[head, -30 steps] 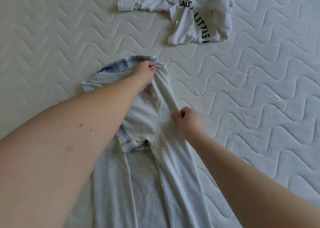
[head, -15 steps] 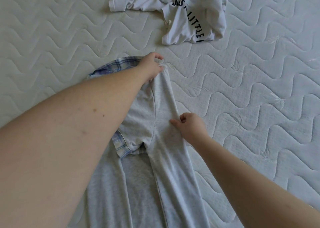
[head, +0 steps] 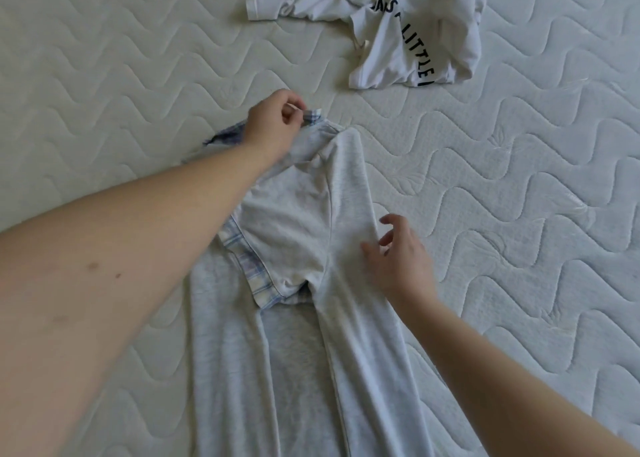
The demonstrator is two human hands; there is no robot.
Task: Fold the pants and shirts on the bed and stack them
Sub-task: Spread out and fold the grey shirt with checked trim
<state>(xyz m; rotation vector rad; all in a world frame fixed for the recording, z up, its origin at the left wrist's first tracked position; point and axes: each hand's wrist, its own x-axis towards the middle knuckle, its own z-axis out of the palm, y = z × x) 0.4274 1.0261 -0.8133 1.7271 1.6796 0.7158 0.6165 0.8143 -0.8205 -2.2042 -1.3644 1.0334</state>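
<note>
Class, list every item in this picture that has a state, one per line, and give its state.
Light grey jersey pants: spread flat, legs not folded.
Blue plaid waistband: pinched by left hand.
White printed shirt: crumpled, unfolded.
Left hand: fingers shut on waistband.
Right hand: open, fingers spread over the pants.

Light grey pants (head: 332, 234) lie lengthwise on the bed (head: 519, 214), legs running toward the camera, blue plaid lining showing at the waistband and pocket edge. Up top, a white shirt (head: 398, 16) with black lettering sits crumpled, well apart from the pants.
</note>
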